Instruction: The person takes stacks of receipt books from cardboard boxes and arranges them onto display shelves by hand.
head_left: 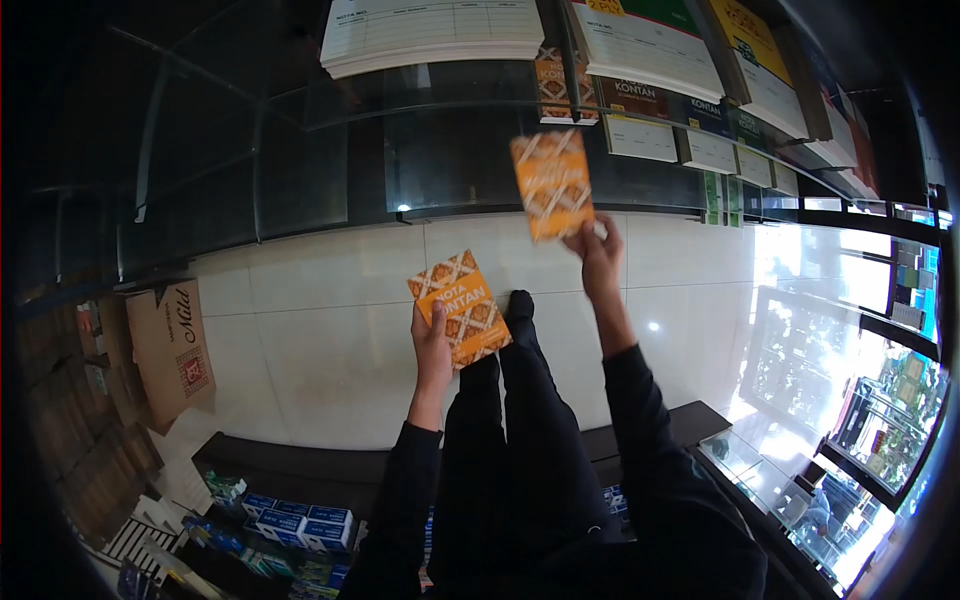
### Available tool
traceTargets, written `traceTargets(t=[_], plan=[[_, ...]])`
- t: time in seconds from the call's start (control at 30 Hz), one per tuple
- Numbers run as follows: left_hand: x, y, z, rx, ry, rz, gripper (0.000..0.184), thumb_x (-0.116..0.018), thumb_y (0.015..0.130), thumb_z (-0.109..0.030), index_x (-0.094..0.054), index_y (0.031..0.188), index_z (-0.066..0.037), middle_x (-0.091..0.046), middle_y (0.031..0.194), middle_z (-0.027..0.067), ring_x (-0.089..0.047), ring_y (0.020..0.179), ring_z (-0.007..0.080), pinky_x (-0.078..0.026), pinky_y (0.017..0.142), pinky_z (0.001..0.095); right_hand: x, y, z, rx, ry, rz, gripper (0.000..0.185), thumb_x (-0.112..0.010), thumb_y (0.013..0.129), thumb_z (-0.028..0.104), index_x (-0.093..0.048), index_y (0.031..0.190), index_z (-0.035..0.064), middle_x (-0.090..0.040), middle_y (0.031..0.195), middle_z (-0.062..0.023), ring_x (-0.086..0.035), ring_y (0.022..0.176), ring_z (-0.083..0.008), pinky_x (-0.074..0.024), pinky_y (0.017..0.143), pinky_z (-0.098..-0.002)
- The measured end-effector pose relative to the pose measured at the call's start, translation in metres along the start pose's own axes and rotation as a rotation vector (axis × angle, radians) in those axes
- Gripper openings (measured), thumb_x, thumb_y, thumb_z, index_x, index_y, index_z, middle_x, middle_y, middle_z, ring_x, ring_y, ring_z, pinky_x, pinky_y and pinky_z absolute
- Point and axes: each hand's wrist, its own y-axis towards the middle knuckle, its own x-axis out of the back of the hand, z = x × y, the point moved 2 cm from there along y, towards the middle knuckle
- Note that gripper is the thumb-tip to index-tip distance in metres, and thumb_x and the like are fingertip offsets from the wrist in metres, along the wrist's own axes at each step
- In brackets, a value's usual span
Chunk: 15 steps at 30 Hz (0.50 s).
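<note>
My left hand [431,345] is closed on an orange receipt book [462,308] with a brown-and-white lattice pattern and the words "NOTA KONTAN". Its thumb lies across the cover. Up and to the right, my right hand [599,255] pinches the lower corner of a second orange receipt book [553,185], slightly blurred, just in front of the glass shelf. Behind it on the shelf sits a stack of matching orange receipt books [558,85]. Beside that stack are brown-covered receipt books [637,100] and dark blue ones [703,130].
A glass shelf [420,180] runs across the top, with white receipt pads [430,35] on the upper level. A cardboard carton [170,350] stands at left on the tiled floor [320,340]. Blue-and-white boxes [300,523] sit low behind me. Bright windows are at right.
</note>
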Motion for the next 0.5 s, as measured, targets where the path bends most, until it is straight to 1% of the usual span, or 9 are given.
traceTargets(t=[0.03, 0.07, 0.1, 0.17, 0.2, 0.27, 0.33, 0.37, 0.5], plan=[[0.006, -0.005, 0.006, 0.003, -0.001, 0.009, 0.048, -0.053, 0.100, -0.036, -0.043, 0.131, 0.000, -0.054, 0.124, 0.0079, -0.050, 0.113, 0.0136, -0.038, 0.101, 0.0303, 0.000, 0.026, 0.000, 0.032, 0.029, -0.042, 0.026, -0.057, 0.098, 0.019, -0.051, 0.112, -0.0015, -0.067, 0.093, -0.0159, -0.068, 0.077, -0.0182, -0.0584, 0.073, -0.0344], [0.010, -0.010, 0.010, 0.006, 0.000, 0.018, 0.048, -0.053, 0.100, -0.036, -0.043, 0.131, 0.000, -0.054, 0.123, 0.0080, -0.050, 0.113, 0.0137, -0.038, 0.100, 0.0302, 0.003, 0.050, 0.003, 0.085, 0.024, -0.005, 0.027, -0.058, 0.097, 0.019, -0.050, 0.112, -0.0023, -0.066, 0.095, -0.0162, -0.068, 0.080, -0.0197, -0.0589, 0.073, -0.0342], [0.010, -0.018, 0.008, 0.025, 0.045, -0.006, 0.048, -0.053, 0.100, -0.036, -0.043, 0.131, 0.000, -0.055, 0.122, 0.0082, -0.051, 0.112, 0.0143, -0.039, 0.099, 0.0300, -0.001, 0.075, 0.008, 0.088, 0.040, -0.032, 0.026, -0.058, 0.097, 0.016, -0.050, 0.112, -0.0028, -0.065, 0.094, -0.0154, -0.068, 0.082, -0.0211, -0.0597, 0.073, -0.0334], [0.027, -0.023, 0.028, 0.060, 0.071, 0.005, 0.048, -0.052, 0.100, -0.034, -0.040, 0.135, -0.002, -0.054, 0.124, 0.0078, -0.053, 0.113, 0.0147, -0.045, 0.096, 0.0315, -0.009, 0.118, 0.011, 0.159, 0.132, -0.058, 0.020, -0.058, 0.096, 0.009, -0.052, 0.108, -0.0044, -0.063, 0.101, -0.0164, -0.068, 0.084, -0.0231, -0.0612, 0.075, -0.0324], [0.035, -0.026, 0.035, 0.077, 0.082, 0.011, 0.048, -0.052, 0.101, -0.032, -0.038, 0.137, -0.003, -0.053, 0.125, 0.0075, -0.054, 0.113, 0.0150, -0.048, 0.094, 0.0323, -0.013, 0.134, 0.012, 0.119, 0.148, -0.095, 0.019, -0.058, 0.095, 0.008, -0.052, 0.108, -0.0048, -0.063, 0.101, -0.0168, -0.068, 0.084, -0.0234, -0.0617, 0.074, -0.0329], [0.036, -0.036, 0.034, 0.109, 0.113, -0.013, 0.045, -0.052, 0.101, -0.032, -0.042, 0.133, -0.002, -0.054, 0.122, 0.0074, -0.053, 0.112, 0.0140, -0.044, 0.096, 0.0305, -0.018, 0.159, 0.013, 0.043, 0.180, -0.168, 0.017, -0.058, 0.094, 0.004, -0.053, 0.107, -0.0057, -0.063, 0.102, -0.0176, -0.068, 0.084, -0.0242, -0.0626, 0.073, -0.0339], [0.036, -0.042, 0.033, 0.138, 0.141, -0.058, 0.042, -0.051, 0.101, -0.032, -0.046, 0.127, 0.000, -0.056, 0.119, 0.0075, -0.051, 0.109, 0.0128, -0.040, 0.098, 0.0292, -0.021, 0.174, 0.012, -0.005, 0.167, -0.199, 0.023, -0.057, 0.094, 0.002, -0.049, 0.114, -0.0081, -0.061, 0.107, -0.0198, -0.067, 0.090, -0.0268, -0.0622, 0.078, -0.0357], [0.036, -0.044, 0.034, 0.128, 0.132, -0.053, 0.042, -0.051, 0.101, -0.032, -0.046, 0.128, 0.000, -0.056, 0.119, 0.0076, -0.051, 0.110, 0.0129, -0.040, 0.098, 0.0293, -0.021, 0.179, 0.012, -0.029, 0.162, -0.214, 0.027, -0.056, 0.094, 0.000, -0.047, 0.117, -0.0093, -0.060, 0.109, -0.0209, -0.067, 0.092, -0.0281, -0.0620, 0.080, -0.0366], [0.038, -0.044, 0.040, 0.109, 0.096, -0.049, 0.043, -0.052, 0.101, -0.032, -0.045, 0.128, 0.001, -0.055, 0.121, 0.0080, -0.051, 0.110, 0.0135, -0.039, 0.099, 0.0301, -0.021, 0.193, 0.006, -0.063, 0.148, -0.204, 0.024, -0.058, 0.093, 0.001, -0.048, 0.111, -0.0110, -0.061, 0.106, -0.0209, -0.068, 0.088, -0.0271, -0.0631, 0.076, -0.0350]])
